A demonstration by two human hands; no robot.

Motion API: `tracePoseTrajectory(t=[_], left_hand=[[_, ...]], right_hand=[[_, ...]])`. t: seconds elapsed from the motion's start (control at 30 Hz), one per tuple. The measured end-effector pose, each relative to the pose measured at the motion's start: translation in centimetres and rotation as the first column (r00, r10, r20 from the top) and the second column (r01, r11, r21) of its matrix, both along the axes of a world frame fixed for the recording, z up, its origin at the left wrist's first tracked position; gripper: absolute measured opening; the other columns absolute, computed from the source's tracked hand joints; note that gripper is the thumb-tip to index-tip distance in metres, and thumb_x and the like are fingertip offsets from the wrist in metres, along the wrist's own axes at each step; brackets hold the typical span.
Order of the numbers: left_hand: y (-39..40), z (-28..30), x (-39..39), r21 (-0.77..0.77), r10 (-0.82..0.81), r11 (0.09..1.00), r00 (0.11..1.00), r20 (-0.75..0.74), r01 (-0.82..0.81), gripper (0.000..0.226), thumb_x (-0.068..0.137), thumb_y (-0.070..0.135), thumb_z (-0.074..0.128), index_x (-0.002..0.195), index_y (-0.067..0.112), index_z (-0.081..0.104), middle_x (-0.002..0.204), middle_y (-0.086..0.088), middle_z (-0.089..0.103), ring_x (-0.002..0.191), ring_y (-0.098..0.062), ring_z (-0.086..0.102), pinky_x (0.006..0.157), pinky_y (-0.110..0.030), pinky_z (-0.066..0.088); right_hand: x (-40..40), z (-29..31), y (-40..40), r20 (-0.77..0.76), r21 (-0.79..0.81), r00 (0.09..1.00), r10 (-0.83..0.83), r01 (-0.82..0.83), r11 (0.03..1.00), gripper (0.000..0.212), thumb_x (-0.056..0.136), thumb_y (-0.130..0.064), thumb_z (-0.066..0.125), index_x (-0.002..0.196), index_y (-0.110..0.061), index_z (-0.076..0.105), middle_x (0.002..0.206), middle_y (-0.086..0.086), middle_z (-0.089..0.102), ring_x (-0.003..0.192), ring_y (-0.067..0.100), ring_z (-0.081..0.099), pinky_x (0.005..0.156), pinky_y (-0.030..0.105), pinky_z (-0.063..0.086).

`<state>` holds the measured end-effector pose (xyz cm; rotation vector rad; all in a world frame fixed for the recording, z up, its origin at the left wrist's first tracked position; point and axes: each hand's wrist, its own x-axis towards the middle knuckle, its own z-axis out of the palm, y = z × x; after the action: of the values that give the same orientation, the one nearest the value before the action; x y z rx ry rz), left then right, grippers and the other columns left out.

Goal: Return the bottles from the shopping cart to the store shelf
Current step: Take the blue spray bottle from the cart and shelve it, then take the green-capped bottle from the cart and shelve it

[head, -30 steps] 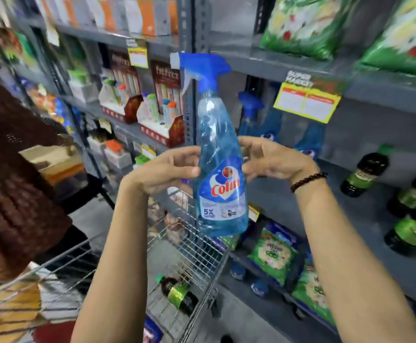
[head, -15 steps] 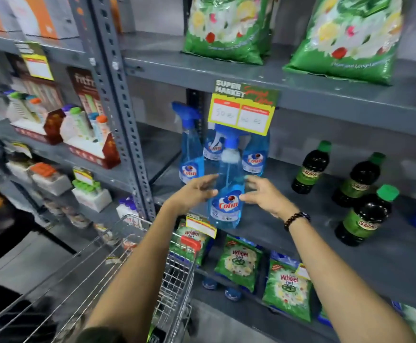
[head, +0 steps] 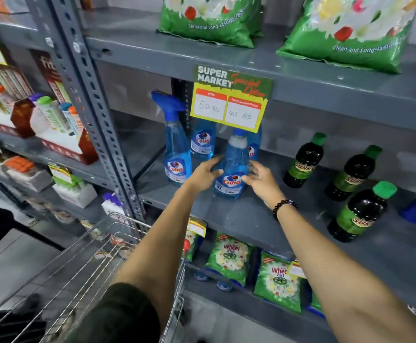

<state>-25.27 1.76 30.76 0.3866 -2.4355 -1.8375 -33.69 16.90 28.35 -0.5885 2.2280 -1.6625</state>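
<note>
At the lower left of the frame the wire shopping cart (head: 83,263) stands against the shelving, its contents hidden from this angle. Above it, left of centre, one blue spray bottle (head: 176,154) stands upright on the grey store shelf (head: 251,214), with more of the same tucked behind under the hanging price card (head: 231,100).

The left hand (head: 203,175) reaches in at centre, fingers spread and curved along the left flank of the front spray bottle (head: 233,169), touching it or very nearly so. That bottle stands upright on the shelf near its front edge, its trigger head hidden behind the price card. The right hand (head: 261,179) mirrors it on the right flank, fingertips at the label. Neither grip is closed round the bottle; both hands are loosely open, cradling rather than squeezing.

I judge the bottle moderately heavy with liquid, thin-walled plastic that gives a little under pressure, and smooth enough to slip. Tall with a narrow base, it would tip easily. The waist above the label, or the neck under the trigger, looks the surest hold.

Right of centre, three dark bottles with green caps (head: 360,211) stand well apart from it.
</note>
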Motion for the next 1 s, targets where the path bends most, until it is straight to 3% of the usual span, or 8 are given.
tracePoseTrajectory(t=[0.13,0.3,0.4,0.53,0.7,0.8,0.9,1.0], left_hand=[[0.3,-0.9,3.6,0.079,0.067,0.994,0.997,0.037,-0.07,0.049,0.096,0.006,0.042,0.142,-0.002,0.028,0.151,-0.017,0.032,0.138,-0.027,0.034,0.115,-0.037,0.029],[-0.1,-3.5,12.1,0.26,0.304,0.91,0.946,0.109,-0.322,0.047,0.097,0.013,0.043,0.14,-0.002,0.033,0.146,-0.016,0.039,0.127,-0.022,0.042,0.102,-0.032,0.035],[-0.6,-6.2,18.4,0.32,0.437,0.821,0.881,0.182,-0.473,0.041,0.097,0.021,0.044,0.13,-0.002,0.045,0.121,-0.014,0.054,0.107,-0.019,0.046,0.089,-0.032,0.037],[-1.8,-11.2,26.4,0.325,0.57,0.656,0.73,0.377,-0.681,0.045,0.095,0.034,0.044,0.127,0.002,0.048,0.133,-0.018,0.052,0.122,-0.033,0.049,0.101,-0.041,0.042],[-2.1,-17.8,34.4,0.455,0.635,0.37,0.578,0.512,-0.81,0.051,0.095,0.036,0.042,0.133,0.001,0.042,0.114,-0.012,0.059,0.099,-0.025,0.058,0.072,-0.023,0.056],[-2.3,-21.7,36.7,0.431,0.628,0.151,0.423,0.653,-0.89,0.054,0.093,0.042,0.044,0.133,0.005,0.043,0.137,-0.016,0.048,0.113,-0.027,0.049,0.086,-0.038,0.043],[-2.1,-25.7,37.5,0.432,0.586,0.004,0.352,0.729,-0.902,0.056,0.094,0.042,0.039,0.137,0.007,0.036,0.14,-0.016,0.043,0.114,-0.026,0.044,0.09,-0.041,0.041],[-2.3,-30.4,37.0,0.418,0.525,-0.166,0.278,0.804,-0.893,0.052,0.095,0.04,0.037,0.134,0.005,0.041,0.126,-0.013,0.045,0.12,-0.029,0.044,0.088,-0.043,0.042]], right_hand=[[2.5,-0.9,-0.1,0.029,0.088,0.993,-0.111,0.108,0.99,0.053,0.08,0.006,0.062,0.13,-0.007,0.049,0.125,0.009,0.061,0.112,0.021,0.059,0.093,0.029,0.05],[8.6,-2.9,-1.6,-0.004,0.346,0.924,-0.381,0.359,0.867,0.041,0.078,-0.017,0.066,0.114,-0.001,0.054,0.119,0.019,0.062,0.11,0.036,0.058,0.089,0.041,0.048],[13.1,-3.9,-3.9,0.009,0.355,0.968,-0.252,0.233,0.905,0.012,0.077,-0.017,0.065,0.083,-0.008,0.059,0.084,0.008,0.057,0.091,0.031,0.059,0.07,0.035,0.047],[18.7,-6.5,-8.0,0.084,0.412,0.995,0.049,-0.08,0.908,0.03,0.076,-0.013,0.064,0.051,-0.014,0.047,0.065,0.012,0.049,0.065,0.022,0.049,0.052,0.031,0.034],[23.7,-11.4,-13.1,0.386,0.475,0.86,0.334,-0.496,0.727,0.032,0.09,-0.011,0.054,0.062,-0.016,0.039,0.063,0.004,0.031,0.06,0.016,0.035,0.059,0.028,0.033],[25.8,-14.8,-15.9,0.552,0.508,0.777,0.302,-0.601,0.617,0.032,0.095,-0.018,0.047,0.066,-0.018,0.035,0.065,0.003,0.035,0.06,0.012,0.039,0.069,0.03,0.041],[26.7,-19.0,-18.1,0.629,0.569,0.743,0.23,-0.641,0.515,0.035,0.097,-0.02,0.045,0.063,-0.015,0.038,0.061,0.006,0.034,0.051,0.015,0.034,0.05,0.027,0.038],[27.1,-24.6,-19.8,0.66,0.618,0.74,0.13,-0.633,0.466,0.032,0.097,-0.024,0.043,0.118,-0.001,0.05,0.092,0.017,0.06,0.061,0.018,0.047,0.068,0.037,0.049]])
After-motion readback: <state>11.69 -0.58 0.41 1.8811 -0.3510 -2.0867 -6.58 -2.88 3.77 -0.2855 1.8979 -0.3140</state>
